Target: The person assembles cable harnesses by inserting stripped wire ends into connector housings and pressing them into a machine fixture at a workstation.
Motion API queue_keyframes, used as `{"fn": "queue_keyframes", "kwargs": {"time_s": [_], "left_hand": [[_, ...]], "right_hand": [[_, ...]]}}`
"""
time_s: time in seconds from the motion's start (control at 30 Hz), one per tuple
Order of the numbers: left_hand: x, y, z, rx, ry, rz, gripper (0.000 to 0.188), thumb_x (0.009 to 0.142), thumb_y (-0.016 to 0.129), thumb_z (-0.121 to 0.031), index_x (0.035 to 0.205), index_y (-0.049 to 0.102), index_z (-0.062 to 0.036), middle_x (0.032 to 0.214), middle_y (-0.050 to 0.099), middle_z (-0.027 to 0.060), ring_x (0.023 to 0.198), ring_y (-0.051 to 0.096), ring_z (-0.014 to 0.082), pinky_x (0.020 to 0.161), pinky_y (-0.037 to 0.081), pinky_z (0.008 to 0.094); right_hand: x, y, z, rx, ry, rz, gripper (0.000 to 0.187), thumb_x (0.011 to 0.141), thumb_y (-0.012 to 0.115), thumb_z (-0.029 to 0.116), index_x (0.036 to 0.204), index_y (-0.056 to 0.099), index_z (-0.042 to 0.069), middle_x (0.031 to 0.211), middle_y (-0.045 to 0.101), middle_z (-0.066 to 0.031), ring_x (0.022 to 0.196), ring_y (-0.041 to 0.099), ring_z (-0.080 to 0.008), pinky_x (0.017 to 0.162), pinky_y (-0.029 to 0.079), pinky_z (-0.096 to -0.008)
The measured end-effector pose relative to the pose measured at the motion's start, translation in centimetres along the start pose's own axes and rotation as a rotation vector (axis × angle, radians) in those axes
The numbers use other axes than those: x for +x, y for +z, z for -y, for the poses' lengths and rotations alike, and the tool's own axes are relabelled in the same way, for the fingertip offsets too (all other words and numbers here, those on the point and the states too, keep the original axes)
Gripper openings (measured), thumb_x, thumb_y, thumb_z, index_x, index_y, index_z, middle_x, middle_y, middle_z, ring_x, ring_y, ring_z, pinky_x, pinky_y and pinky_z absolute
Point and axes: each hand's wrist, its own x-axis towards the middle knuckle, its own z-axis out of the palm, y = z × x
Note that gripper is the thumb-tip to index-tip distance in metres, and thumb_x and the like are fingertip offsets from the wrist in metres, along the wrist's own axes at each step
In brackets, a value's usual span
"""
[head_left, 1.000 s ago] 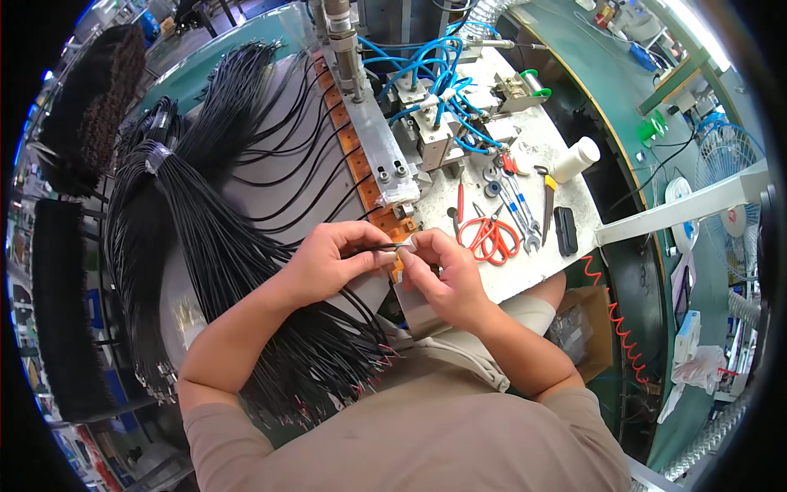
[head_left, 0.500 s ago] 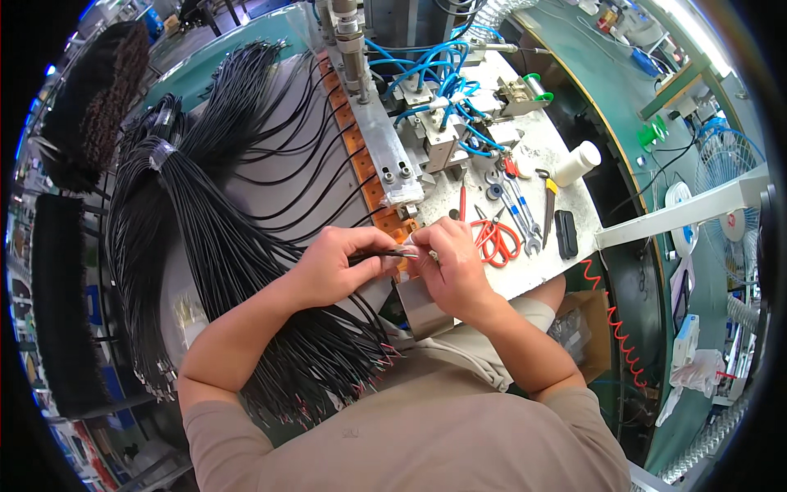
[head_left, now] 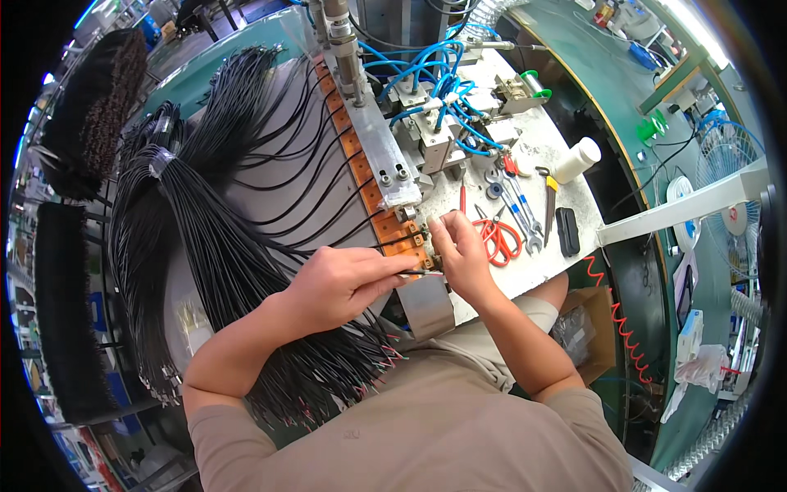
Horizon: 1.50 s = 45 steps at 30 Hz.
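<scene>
My left hand [head_left: 332, 283] is closed in a pinch on a black cable [head_left: 416, 272], whose stripped end points right, over the near end of the orange rail [head_left: 358, 164]. My right hand [head_left: 466, 261] is at the right of that rail end, thumb and forefinger pressed together; whatever is between them is hidden or too small to name. Between the hands, another black cable [head_left: 392, 242] lies across an orange block. More black cables run from the rail to a large tied bundle [head_left: 193, 197] on the left. Below my fingers stands a metal box [head_left: 427, 307].
Beyond the rail is a machine with a metal bar [head_left: 373, 135] and blue air tubes [head_left: 447, 86]. Red-handled scissors [head_left: 500, 241], wrenches [head_left: 521, 209], a yellow-handled knife [head_left: 550, 197], a black case [head_left: 566, 232] and a white bottle [head_left: 578, 160] lie or stand at the right.
My hands have come apart. The left has moved slightly down with a cable, the right has shifted a little right, and the orange blocks between them now show.
</scene>
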Motion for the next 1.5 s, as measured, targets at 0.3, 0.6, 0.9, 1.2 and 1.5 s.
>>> {"fn": "queue_keyframes", "kwargs": {"time_s": [0.3, 0.6, 0.9, 1.2, 1.5], "left_hand": [[0.1, 1.2, 1.9, -0.014, -0.012, -0.034, 0.025, 0.084, 0.07, -0.006, 0.108, 0.072, -0.0073, 0.085, 0.069, 0.0112, 0.075, 0.067, 0.0275, 0.064, 0.053, 0.0336], [0.1, 1.9, 3.2, 0.2, 0.045, -0.141, 0.023, 0.086, 0.067, -0.004, 0.109, 0.071, -0.0054, 0.096, 0.069, 0.0126, 0.074, 0.068, 0.0251, 0.065, 0.055, 0.0302], [0.3, 0.6, 1.9, -0.49, -0.392, -0.079, 0.018, 0.094, 0.063, -0.004, 0.111, 0.067, 0.0023, 0.09, 0.071, 0.0058, 0.061, 0.061, 0.0054, 0.054, 0.048, 0.0197], [0.2, 1.1, 2.2, -0.457, -0.398, -0.085, 0.016, 0.093, 0.063, -0.003, 0.107, 0.066, 0.0039, 0.089, 0.072, 0.0068, 0.063, 0.062, 0.007, 0.059, 0.051, 0.022], [0.1, 1.2, 2.8, -0.298, -0.273, -0.117, 0.016, 0.091, 0.063, 0.0, 0.107, 0.066, 0.0056, 0.089, 0.072, 0.0076, 0.077, 0.068, 0.0114, 0.076, 0.056, 0.0277]], "right_hand": [[0.8, -0.3, 1.8, 0.049, 0.109, 0.151, 0.021, 0.102, 0.058, 0.02, 0.091, 0.054, 0.003, 0.073, 0.052, 0.0031, 0.064, 0.044, -0.004, 0.056, 0.036, -0.0219], [0.3, 0.3, 0.8, 0.052, 0.152, 0.088, 0.019, 0.103, 0.056, 0.02, 0.093, 0.053, 0.003, 0.072, 0.051, 0.0032, 0.065, 0.044, -0.0038, 0.056, 0.036, -0.0219], [-4.8, -0.9, 3.7, 0.149, -0.119, -0.033, 0.015, 0.1, 0.06, 0.015, 0.093, 0.056, 0.002, 0.068, 0.054, 0.0016, 0.058, 0.048, -0.004, 0.051, 0.036, -0.0209], [-2.8, 0.8, 5.8, -0.382, -0.564, -0.001, 0.015, 0.09, 0.069, 0.006, 0.102, 0.063, 0.0, 0.064, 0.063, -0.005, 0.059, 0.056, -0.0158, 0.061, 0.044, -0.03], [-3.0, 1.3, 6.1, -0.312, -0.488, 0.021, 0.012, 0.089, 0.069, 0.006, 0.099, 0.067, 0.002, 0.064, 0.065, -0.0033, 0.058, 0.058, -0.0191, 0.07, 0.043, -0.033]]}}
